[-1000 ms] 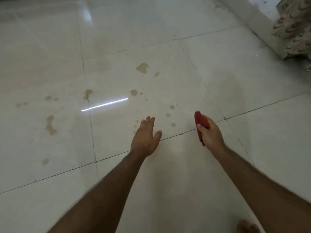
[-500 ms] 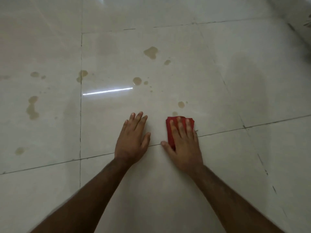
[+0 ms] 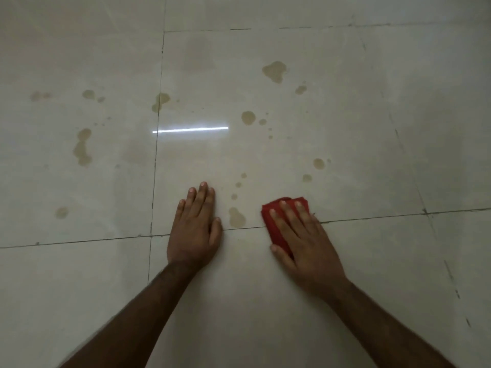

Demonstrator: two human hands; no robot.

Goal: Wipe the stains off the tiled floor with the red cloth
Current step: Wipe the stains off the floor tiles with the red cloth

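Now the right hand [image 3: 305, 235] presses the cloth [image 3: 276, 229] flat with straight fingers [image 3: 288, 216], the left hand [image 3: 195, 232] flat on the floor [image 3: 372, 261], a stain [image 3: 236, 217] between them.

Both hands lie flat on the floor [image 3: 265, 301]. The right hand [image 3: 305, 237] rests on the cloth [image 3: 276, 232], the left hand [image 3: 195, 229] to its left. One stain [image 3: 236, 217] lies between them; other stains [image 3: 275, 71] spread beyond and leftward.
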